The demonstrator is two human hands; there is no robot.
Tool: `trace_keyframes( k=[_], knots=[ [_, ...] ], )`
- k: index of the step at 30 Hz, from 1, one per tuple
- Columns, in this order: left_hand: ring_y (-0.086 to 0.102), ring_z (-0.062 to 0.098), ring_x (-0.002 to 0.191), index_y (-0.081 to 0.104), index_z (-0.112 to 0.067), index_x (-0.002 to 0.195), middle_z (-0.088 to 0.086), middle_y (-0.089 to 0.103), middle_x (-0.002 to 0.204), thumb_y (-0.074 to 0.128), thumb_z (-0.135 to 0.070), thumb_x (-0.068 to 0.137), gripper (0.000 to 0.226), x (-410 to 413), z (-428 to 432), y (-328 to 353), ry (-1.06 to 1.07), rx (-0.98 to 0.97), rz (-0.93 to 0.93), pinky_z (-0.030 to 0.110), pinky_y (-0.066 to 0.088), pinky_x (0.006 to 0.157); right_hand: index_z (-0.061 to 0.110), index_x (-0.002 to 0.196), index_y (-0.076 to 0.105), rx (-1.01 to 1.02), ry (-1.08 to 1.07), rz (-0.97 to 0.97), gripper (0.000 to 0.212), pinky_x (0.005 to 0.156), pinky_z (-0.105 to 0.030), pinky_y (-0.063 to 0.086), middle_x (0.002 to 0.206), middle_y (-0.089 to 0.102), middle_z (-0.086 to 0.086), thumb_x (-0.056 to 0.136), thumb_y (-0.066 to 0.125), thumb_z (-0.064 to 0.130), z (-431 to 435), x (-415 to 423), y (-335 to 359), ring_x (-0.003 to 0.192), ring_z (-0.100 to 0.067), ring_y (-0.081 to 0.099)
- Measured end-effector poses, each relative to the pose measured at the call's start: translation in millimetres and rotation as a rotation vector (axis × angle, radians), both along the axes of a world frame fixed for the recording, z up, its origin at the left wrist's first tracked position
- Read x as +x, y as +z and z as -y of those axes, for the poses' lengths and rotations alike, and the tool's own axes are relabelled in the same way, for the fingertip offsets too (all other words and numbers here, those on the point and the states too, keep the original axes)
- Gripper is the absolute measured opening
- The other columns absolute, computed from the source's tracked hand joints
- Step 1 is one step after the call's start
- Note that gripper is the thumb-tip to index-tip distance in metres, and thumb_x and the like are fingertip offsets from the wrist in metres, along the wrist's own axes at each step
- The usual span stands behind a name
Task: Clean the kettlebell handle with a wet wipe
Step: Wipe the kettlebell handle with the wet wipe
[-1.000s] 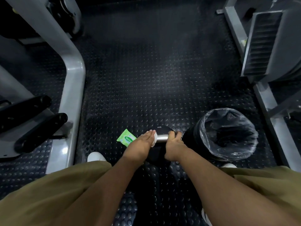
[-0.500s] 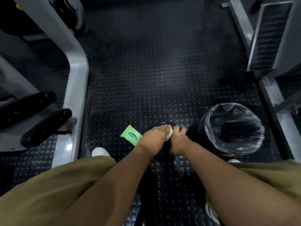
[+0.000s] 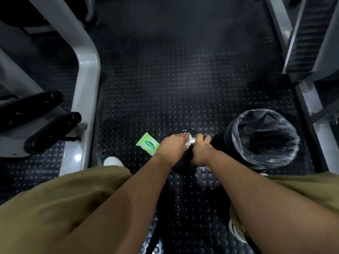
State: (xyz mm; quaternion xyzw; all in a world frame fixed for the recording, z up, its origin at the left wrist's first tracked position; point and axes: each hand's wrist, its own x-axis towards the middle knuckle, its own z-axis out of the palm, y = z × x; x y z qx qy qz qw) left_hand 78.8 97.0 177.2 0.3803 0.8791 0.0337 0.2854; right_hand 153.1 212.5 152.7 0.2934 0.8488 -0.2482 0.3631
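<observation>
We wrap our left hand (image 3: pixel 172 145) round the wipe (image 3: pixel 189 143) on the handle (image 3: pixel 193 142) of the kettlebell (image 3: pixel 183 162) on the floor (image 3: pixel 174 88); our right hand (image 3: pixel 201 150) grips the handle. Pressing sideways could tip it toward the bin (image 3: pixel 264 138)

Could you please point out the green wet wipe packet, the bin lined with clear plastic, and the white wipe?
Green wet wipe packet (image 3: pixel 147 146): head view, printed front.
Clear-plastic-lined black bin (image 3: pixel 238 125): head view, left rim.
White wet wipe (image 3: pixel 189 142): head view, crumpled edge.
</observation>
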Motion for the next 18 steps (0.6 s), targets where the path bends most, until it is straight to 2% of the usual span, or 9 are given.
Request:
trace_keyframes(
  k=[4, 8, 12, 16, 18],
  knots=[
    [0.054, 0.026, 0.138, 0.040, -0.017, 0.158, 0.003, 0.050, 0.157, 0.055, -0.014, 0.102, 0.058, 2, -8, 0, -0.063, 0.038, -0.002, 0.042, 0.045, 0.111, 0.024, 0.143, 0.013, 0.024, -0.001, 0.036, 0.101, 0.079, -0.035, 0.051, 0.137, 0.017, -0.012, 0.071, 0.083, 0.017, 2, -3, 2, 0.111, -0.032, 0.057],
    [0.065, 0.030, 0.124, 0.048, -0.022, 0.154, 0.003, 0.062, 0.146, 0.057, -0.017, 0.101, 0.054, -8, 14, -5, 0.015, 0.070, 0.048, 0.041, 0.052, 0.101, 0.022, 0.140, 0.015, 0.013, 0.002, 0.008, 0.094, 0.077, -0.032, 0.048, 0.138, 0.016, -0.012, 0.074, 0.081, 0.015, 0, 0, 1, 0.112, -0.032, 0.054],
    [0.066, 0.028, 0.120, 0.054, -0.030, 0.151, 0.005, 0.068, 0.138, 0.064, -0.023, 0.100, 0.053, -16, 33, -7, 0.156, 0.125, 0.132, 0.039, 0.052, 0.102, 0.023, 0.142, 0.013, 0.016, 0.014, -0.012, 0.093, 0.077, -0.031, 0.049, 0.144, 0.010, -0.015, 0.076, 0.078, 0.009, 0, 1, 0, 0.111, -0.032, 0.055],
    [0.068, 0.029, 0.116, 0.058, -0.026, 0.146, 0.006, 0.070, 0.134, 0.064, -0.021, 0.099, 0.048, -11, 26, -3, 0.154, 0.136, 0.126, 0.041, 0.053, 0.100, 0.022, 0.143, 0.013, 0.023, 0.010, -0.006, 0.095, 0.081, -0.032, 0.051, 0.147, 0.008, -0.017, 0.076, 0.079, 0.011, 1, 2, 0, 0.112, -0.033, 0.055],
    [0.069, 0.030, 0.112, 0.062, -0.019, 0.136, 0.005, 0.071, 0.130, 0.061, -0.017, 0.099, 0.037, -5, 19, -1, 0.109, 0.134, 0.090, 0.040, 0.054, 0.096, 0.022, 0.142, 0.014, 0.015, 0.006, -0.015, 0.096, 0.078, -0.032, 0.050, 0.144, 0.011, -0.015, 0.075, 0.081, 0.013, 0, 2, 1, 0.108, -0.031, 0.055]
  ],
)
